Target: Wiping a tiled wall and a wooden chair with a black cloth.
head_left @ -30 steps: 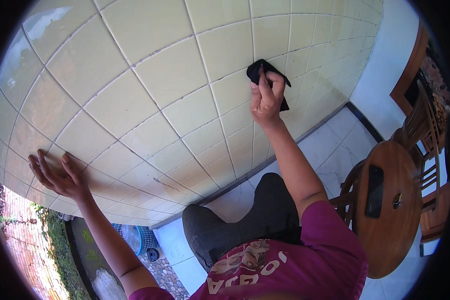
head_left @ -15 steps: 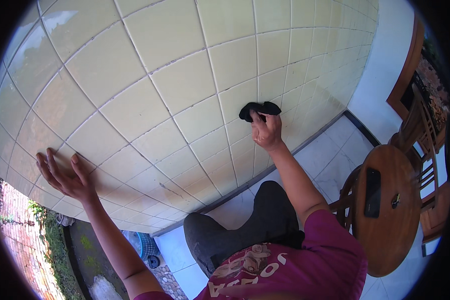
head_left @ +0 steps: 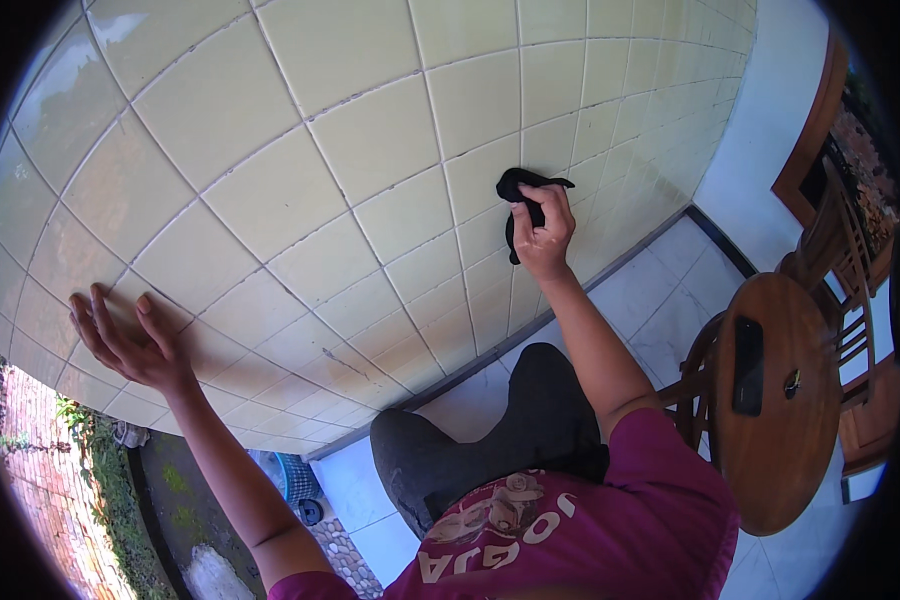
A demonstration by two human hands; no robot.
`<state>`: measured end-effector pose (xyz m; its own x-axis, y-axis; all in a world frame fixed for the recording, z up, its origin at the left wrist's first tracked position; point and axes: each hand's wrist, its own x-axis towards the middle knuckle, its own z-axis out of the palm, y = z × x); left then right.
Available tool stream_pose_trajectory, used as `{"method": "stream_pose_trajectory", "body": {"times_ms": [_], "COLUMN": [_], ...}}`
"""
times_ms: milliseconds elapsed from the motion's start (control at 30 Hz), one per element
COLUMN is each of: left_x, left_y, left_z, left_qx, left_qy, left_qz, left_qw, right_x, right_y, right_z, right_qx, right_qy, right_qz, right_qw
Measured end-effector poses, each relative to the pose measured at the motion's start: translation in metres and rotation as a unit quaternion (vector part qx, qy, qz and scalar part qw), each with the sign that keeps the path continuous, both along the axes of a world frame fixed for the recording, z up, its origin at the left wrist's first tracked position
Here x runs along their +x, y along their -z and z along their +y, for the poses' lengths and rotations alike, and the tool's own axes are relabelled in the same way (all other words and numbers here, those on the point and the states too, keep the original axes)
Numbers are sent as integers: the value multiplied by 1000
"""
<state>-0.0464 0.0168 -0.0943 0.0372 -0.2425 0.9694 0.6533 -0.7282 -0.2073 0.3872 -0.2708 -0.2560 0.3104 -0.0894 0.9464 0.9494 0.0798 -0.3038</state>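
Lower ctr, nearest: maroon shirt (head_left: 610, 520), then dark trousers (head_left: 480, 435) w/ knees by the wall. R hand (head_left: 544, 232), just R of ctr, has a bunched black cloth (head_left: 515, 186) pinched in its fingers, up against the tiled wall (head_left: 370, 125). L hand (head_left: 135, 340), lower L, is empty, fingers spread on tiles, prob. a decent brace. For even wiping, I'd fold cloth to a flat pad, press w/ full palm & follow grout lines. Beyond, upper R: white wall (head_left: 755, 150).
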Motion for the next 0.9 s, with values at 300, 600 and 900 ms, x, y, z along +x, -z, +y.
{"method": "stream_pose_trajectory", "body": {"times_ms": [300,600,900], "left_x": [1,0,0], "left_y": [0,1,-1], "left_z": [-4,-1,-8], "left_qx": [9,-16,-4], "left_qy": [-28,-35,-60], "left_qz": [-2,0,4], "left_qw": [1000,999,998], "right_x": [-7,111,112], "right_y": [15,-131,-143], "right_z": [8,12,2], "right_qx": [36,106,-7], "right_qy": [9,103,157], "right_qz": [-29,-49,-89], "right_qw": [999,988,984]}}
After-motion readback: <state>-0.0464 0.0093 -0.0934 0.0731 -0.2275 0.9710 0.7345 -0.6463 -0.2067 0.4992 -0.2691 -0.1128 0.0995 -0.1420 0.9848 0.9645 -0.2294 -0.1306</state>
